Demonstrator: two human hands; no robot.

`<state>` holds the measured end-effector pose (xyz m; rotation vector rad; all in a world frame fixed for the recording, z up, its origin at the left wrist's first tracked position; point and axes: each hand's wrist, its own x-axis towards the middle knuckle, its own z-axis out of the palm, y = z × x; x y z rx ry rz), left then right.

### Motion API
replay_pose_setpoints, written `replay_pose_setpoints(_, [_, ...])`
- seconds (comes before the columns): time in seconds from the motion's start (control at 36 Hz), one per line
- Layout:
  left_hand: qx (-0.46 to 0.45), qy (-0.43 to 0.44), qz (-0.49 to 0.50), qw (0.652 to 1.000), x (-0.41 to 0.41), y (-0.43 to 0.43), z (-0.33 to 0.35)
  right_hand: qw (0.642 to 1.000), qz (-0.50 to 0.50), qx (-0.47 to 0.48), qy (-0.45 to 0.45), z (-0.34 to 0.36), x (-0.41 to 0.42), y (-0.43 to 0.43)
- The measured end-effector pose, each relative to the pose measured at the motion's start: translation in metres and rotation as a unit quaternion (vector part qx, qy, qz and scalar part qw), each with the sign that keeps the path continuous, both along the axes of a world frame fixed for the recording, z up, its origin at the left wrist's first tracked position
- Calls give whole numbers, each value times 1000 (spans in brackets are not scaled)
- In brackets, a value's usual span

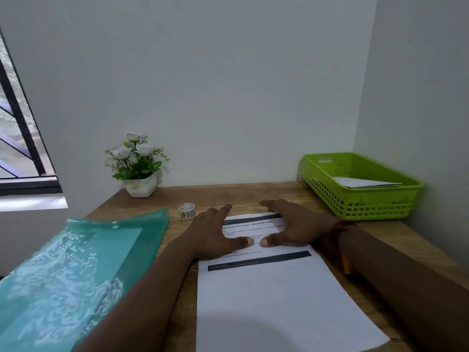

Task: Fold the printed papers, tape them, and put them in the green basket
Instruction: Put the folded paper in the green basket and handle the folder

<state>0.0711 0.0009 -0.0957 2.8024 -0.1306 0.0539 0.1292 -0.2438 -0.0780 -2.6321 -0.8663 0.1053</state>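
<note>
A printed white paper (274,295) lies flat on the wooden desk in front of me, with dark header bars and text at its far end. My left hand (215,233) rests flat on the paper's far left part, fingers straight. My right hand (291,224) lies flat on the far right part, and the two thumbs nearly meet over the text. A small roll of patterned tape (187,210) stands just left of my left hand. The green basket (360,201) sits at the back right with folded white paper (365,183) inside.
A translucent teal plastic folder (76,275) covers the desk's left side, holding a sheet. A white pot of artificial flowers (138,166) stands against the back wall. Walls close the back and right; a window is at the left.
</note>
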Motion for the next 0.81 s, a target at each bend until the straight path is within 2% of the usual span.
replay_pose_setpoints(0.28, [-11, -37, 9, 999, 4, 1, -1, 1000, -1, 8, -8, 2, -3, 0])
replay_pose_setpoints(0.81, [-15, -170, -34, 985, 5, 0, 2, 989, 15, 56, -138, -8, -11, -1])
